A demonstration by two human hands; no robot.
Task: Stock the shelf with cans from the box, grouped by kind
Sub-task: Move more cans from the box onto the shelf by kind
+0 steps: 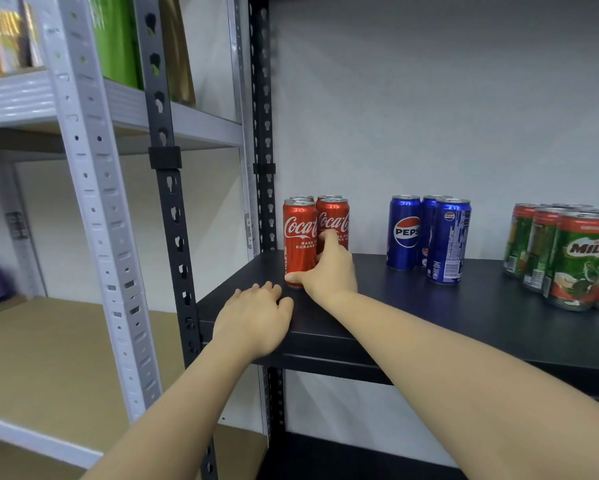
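Several red Coca-Cola cans (300, 233) stand in a tight cluster at the left end of the black shelf board (429, 306). My right hand (327, 271) is against the two front cans: the thumb lies across the base of the left one, and the index finger points up the right one (336, 216), hiding its lower half. My left hand (256, 318) rests palm down on the board's front left corner, holding nothing. Three blue Pepsi cans (449, 240) stand mid-shelf. Several green Milo cans (580, 261) stand at the right edge. No box is in view.
A black upright post (173, 216) and a grey rack post (97, 202) stand left of the shelf. The grey rack holds green and gold packs (118, 39) above and a cardboard-coloured board (48, 358) below. Bare shelf surface lies between the can groups.
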